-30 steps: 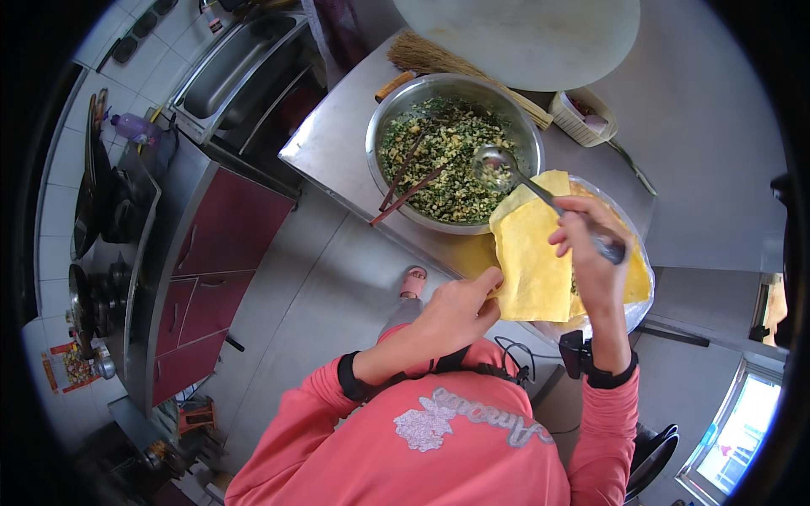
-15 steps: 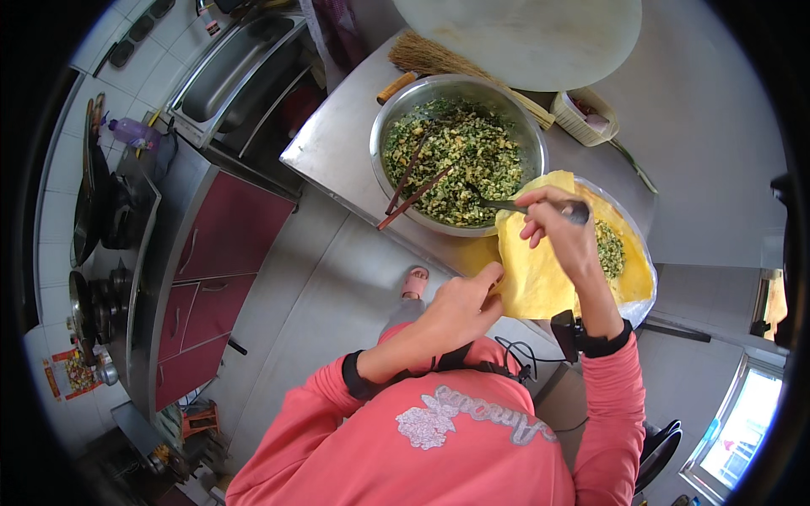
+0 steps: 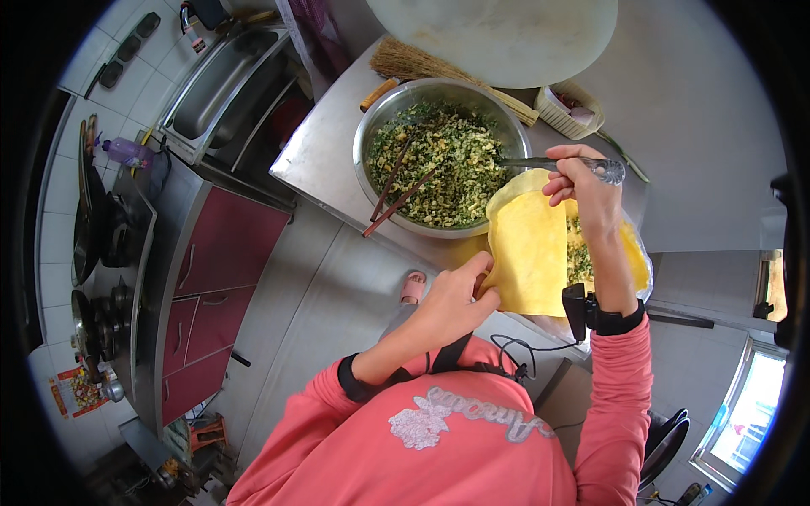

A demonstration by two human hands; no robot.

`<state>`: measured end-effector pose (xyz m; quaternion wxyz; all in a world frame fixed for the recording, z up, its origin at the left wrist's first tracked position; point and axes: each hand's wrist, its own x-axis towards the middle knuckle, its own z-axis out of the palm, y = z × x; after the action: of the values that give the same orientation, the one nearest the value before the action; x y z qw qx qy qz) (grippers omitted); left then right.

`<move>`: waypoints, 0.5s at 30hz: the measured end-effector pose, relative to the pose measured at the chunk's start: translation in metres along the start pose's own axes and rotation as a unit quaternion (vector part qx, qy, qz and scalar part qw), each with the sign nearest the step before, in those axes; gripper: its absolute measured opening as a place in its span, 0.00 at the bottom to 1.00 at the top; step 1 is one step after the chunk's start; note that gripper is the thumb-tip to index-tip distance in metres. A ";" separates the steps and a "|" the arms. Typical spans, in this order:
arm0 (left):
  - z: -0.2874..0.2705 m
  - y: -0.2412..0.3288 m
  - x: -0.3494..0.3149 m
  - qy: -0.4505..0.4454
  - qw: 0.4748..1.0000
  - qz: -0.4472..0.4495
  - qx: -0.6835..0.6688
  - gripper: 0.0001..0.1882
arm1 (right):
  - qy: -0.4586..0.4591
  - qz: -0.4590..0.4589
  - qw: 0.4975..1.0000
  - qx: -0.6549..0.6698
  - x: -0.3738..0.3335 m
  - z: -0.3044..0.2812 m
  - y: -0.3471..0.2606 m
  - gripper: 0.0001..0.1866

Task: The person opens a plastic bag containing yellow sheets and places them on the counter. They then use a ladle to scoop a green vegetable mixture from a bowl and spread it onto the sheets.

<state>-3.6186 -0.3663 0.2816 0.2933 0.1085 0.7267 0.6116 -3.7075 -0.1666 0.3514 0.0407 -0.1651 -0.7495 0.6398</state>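
My left hand [image 3: 460,295] pinches the near left edge of a thin yellow sheet [image 3: 530,257], which is lifted and folded at its far end. In my right hand [image 3: 582,187] is a metal spoon [image 3: 540,163] with a patterned handle; its bowl end lies in the chopped green and yellow filling [image 3: 447,164]. That filling fills a wide steel bowl [image 3: 363,156]. More filling [image 3: 579,253] lies on the yellow layer right of the lifted sheet, partly covered by my right wrist. Two brown chopsticks [image 3: 396,202] lean on the bowl's near left rim.
Behind the bowl lie a straw brush [image 3: 413,59] and a big round pale board [image 3: 498,38]. A small basket [image 3: 570,111] with reddish pieces sits at the back right, a green stalk [image 3: 624,158] beside it. The metal table's corner [image 3: 277,171] juts out left, across from red cabinets [image 3: 228,244].
My right hand has moved up and slightly right with the spoon, whose bowl end shifted toward the steel bowl's right side. My left hand keeps its hold on the sheet.
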 end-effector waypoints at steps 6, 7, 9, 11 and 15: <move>0.002 -0.010 -0.001 0.035 0.993 0.005 -0.116 0.12 | 0.009 0.004 0.999 0.050 0.000 -0.006 0.014 0.13; 0.002 -0.011 -0.001 0.033 0.991 0.001 -0.132 0.12 | 0.015 0.015 0.998 0.062 0.001 -0.007 0.016 0.13; 0.001 -0.010 -0.004 0.031 0.988 -0.007 -0.150 0.12 | 0.021 0.028 0.996 0.083 0.003 -0.009 0.018 0.13; 0.001 -0.007 -0.006 0.031 0.986 -0.021 -0.160 0.13 | 0.031 0.037 0.994 0.099 0.002 -0.012 0.016 0.13; -0.001 0.003 -0.008 0.042 0.991 -0.073 -0.105 0.20 | 0.023 0.020 0.992 0.126 -0.008 -0.019 0.003 0.13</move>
<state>-3.6130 -0.3710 0.2870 0.3163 -0.0020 0.6763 0.6652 -3.6939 -0.1506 0.3530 0.0661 -0.1885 -0.6584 0.7257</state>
